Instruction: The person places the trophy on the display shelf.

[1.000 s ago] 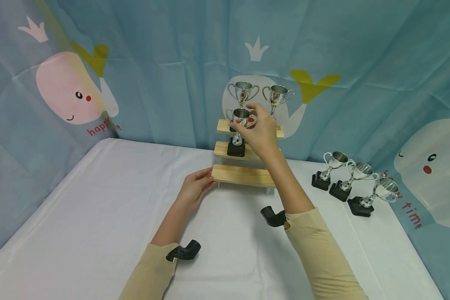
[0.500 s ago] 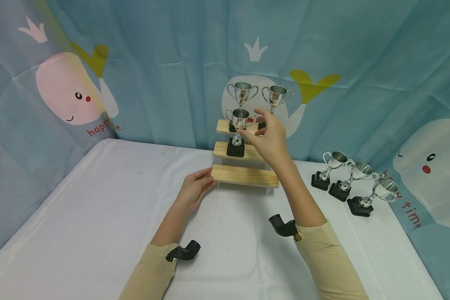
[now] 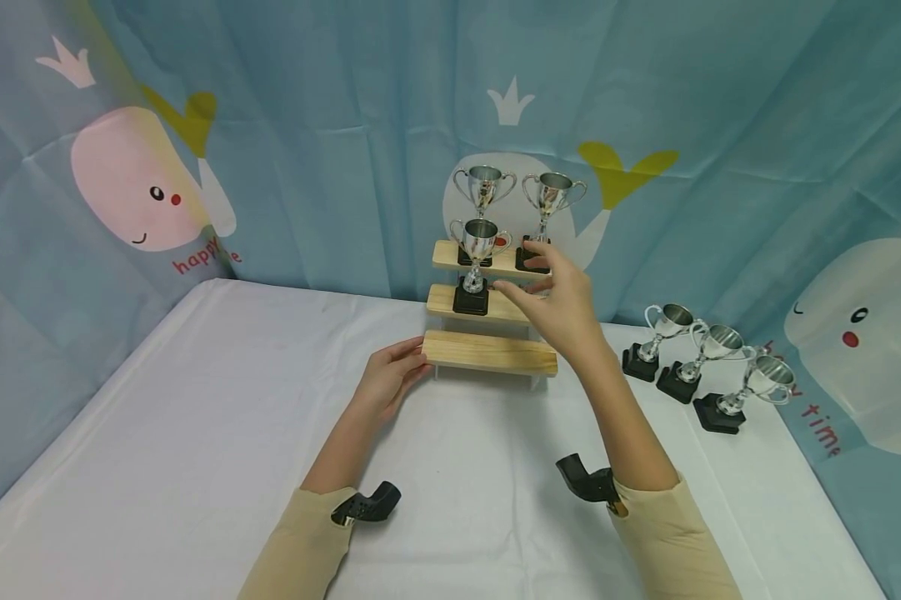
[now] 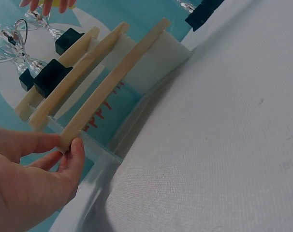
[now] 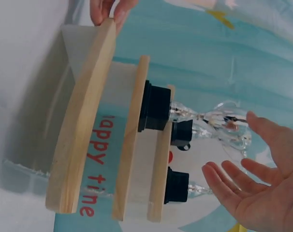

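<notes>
A three-tier stand with wooden shelves stands at the back of the table. My left hand pinches the left end of its lowest shelf between thumb and fingers, as the left wrist view shows. On the middle shelf, toward the left, a silver trophy cup with a black base stands upright. Just right of that trophy is my right hand, fingers spread and holding nothing. Two more trophies stand on the top shelf, a left one partly hidden by the middle-shelf trophy and a right one.
Three similar trophies stand in a slanting row at the table's right: a far one, a middle one and a near one. A blue curtain hangs behind the white-covered table.
My right hand has let go of the middle-shelf trophy and drawn back to the right and downward. That trophy stays in place. My left hand keeps its hold on the lowest shelf.
</notes>
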